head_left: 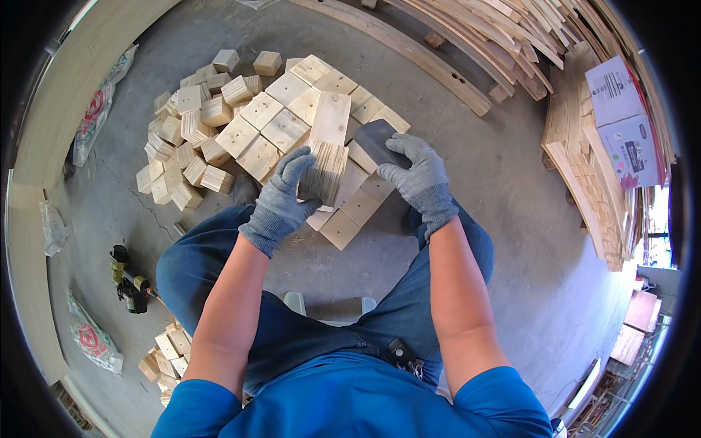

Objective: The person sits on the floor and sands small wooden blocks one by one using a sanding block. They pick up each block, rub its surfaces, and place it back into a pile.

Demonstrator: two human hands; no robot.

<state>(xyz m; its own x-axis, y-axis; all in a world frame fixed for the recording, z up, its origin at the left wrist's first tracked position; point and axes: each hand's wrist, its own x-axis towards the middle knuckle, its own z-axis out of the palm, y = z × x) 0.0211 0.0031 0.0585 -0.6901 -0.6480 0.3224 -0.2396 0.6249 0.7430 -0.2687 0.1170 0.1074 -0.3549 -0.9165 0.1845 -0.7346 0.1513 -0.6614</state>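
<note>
Both my hands wear grey knit gloves. My left hand (281, 201) grips the left side of a pale wooden block (323, 175), its striped grain side facing me. In my right hand (421, 179) is a dark grey sanding block (380, 141), held just right of the wooden block and apart from it. Beneath them lies a flat layer of squared wooden blocks (285, 130), set close together in rows, several with a small dark hole or mark on top. My fingers and the held block hide part of that layer.
Loose wooden blocks (196, 128) are heaped to the left, with more (174, 347) by my left hip. A cordless power tool (130, 281) lies near my left knee. Long boards (467, 36) are stacked at the far right, beside a cardboard box (624, 120). Plastic bags (95, 336) lie at left.
</note>
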